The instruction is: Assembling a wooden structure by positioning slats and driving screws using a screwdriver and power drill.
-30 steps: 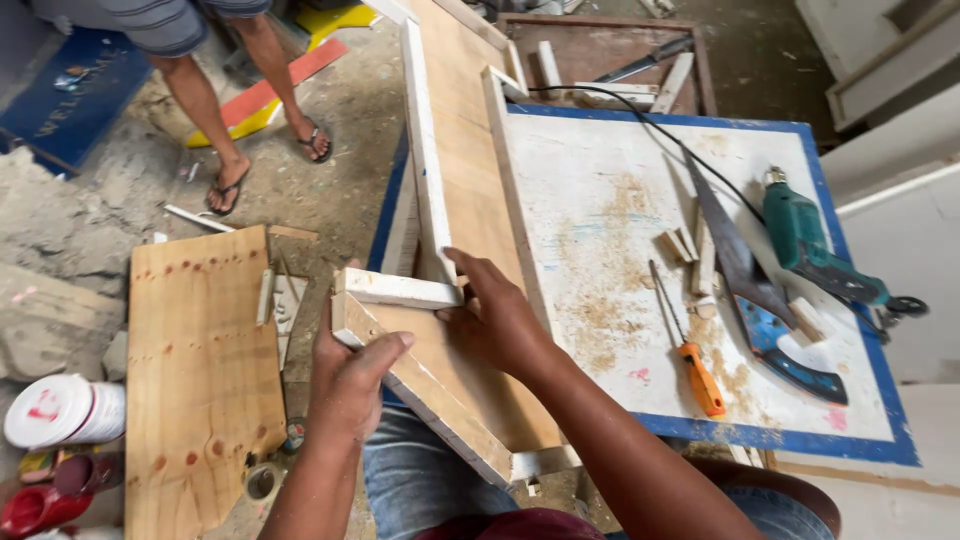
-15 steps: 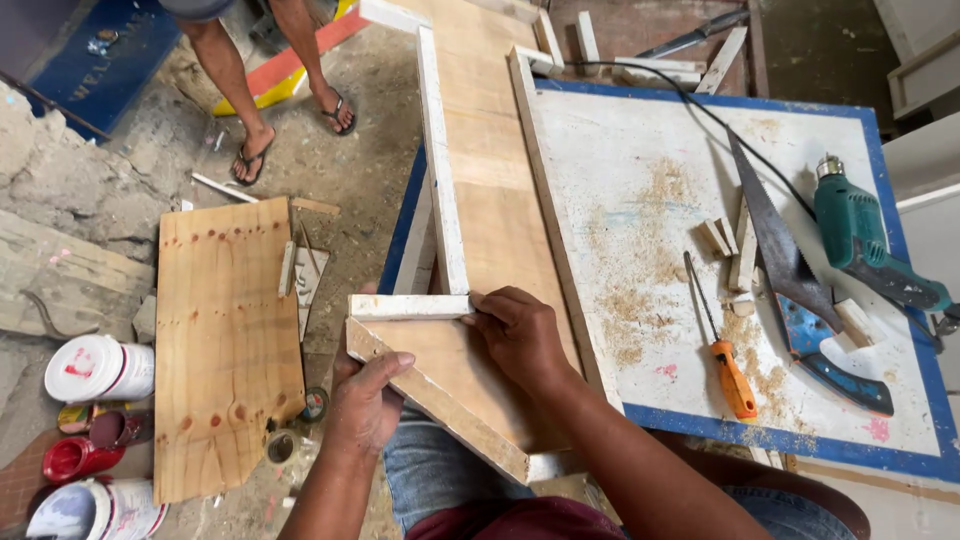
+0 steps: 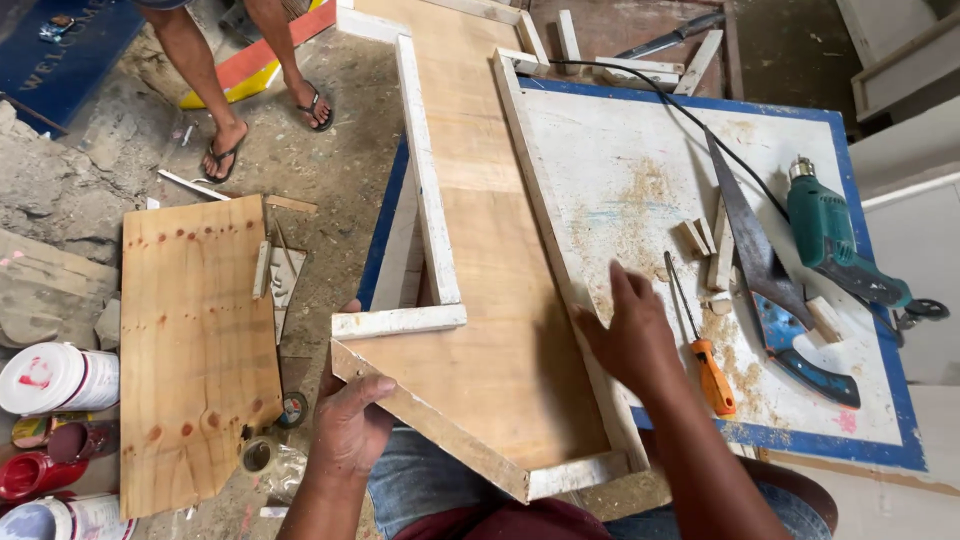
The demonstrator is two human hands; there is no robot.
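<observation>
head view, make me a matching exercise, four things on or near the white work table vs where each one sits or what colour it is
Things:
1. screwdriver
2. power drill
3. hand saw
4. loose plywood sheet

Descriptions:
A. teal body, at the table's right edge
B. on the ground to the left of the table
C. orange handle, just right of the right hand
D. dark blade, blue handle, between screwdriver and drill

Pairs: 1-C, 2-A, 3-D, 4-B

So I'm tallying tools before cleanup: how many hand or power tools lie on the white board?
3: an orange-handled screwdriver by the right hand, a handsaw beside it, and a green drill at the right edge. Others may be hidden.
</observation>
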